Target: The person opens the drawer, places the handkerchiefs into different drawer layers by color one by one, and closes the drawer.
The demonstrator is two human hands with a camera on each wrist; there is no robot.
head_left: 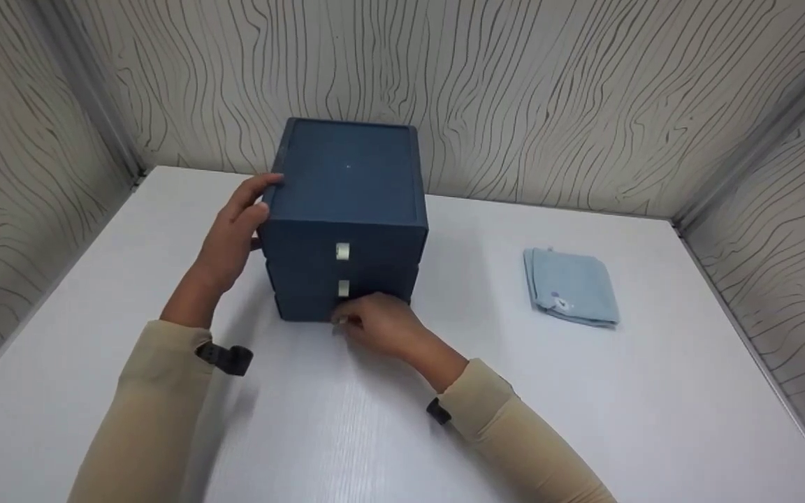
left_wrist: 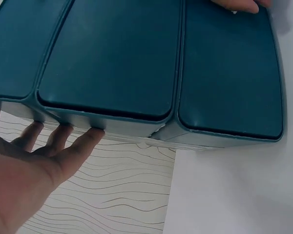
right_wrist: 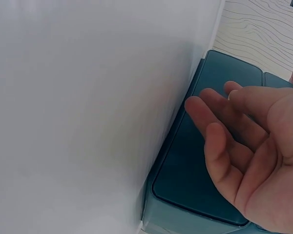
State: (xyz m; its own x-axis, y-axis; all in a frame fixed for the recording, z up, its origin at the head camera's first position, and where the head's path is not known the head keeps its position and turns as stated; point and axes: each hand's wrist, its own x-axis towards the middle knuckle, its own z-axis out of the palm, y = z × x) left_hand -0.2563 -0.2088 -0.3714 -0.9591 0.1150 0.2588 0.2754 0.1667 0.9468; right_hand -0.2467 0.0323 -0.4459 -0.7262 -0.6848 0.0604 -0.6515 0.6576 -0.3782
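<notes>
A dark blue cabinet (head_left: 350,175) of three stacked drawers stands on the white table, each front bearing a small pale pull. My left hand (head_left: 228,241) steadies its left side, the fingers nearly straight against the wall and reaching the top edge. The left wrist view shows those fingertips (left_wrist: 90,139) touching the side just behind the drawer fronts. Low at the front, my right hand (head_left: 385,325) pinches the bottom drawer's pull (head_left: 341,321) between thumb and forefinger, mostly covering it. The bottom drawer (right_wrist: 185,170) looks flush with the cabinet; the other fingers curl loosely before it.
To the right of the cabinet lies a folded light blue cloth (head_left: 574,286) with a small white figure on it. A wood-grain patterned panel (head_left: 486,91) rises behind the table (head_left: 654,391), with similar panels at both sides.
</notes>
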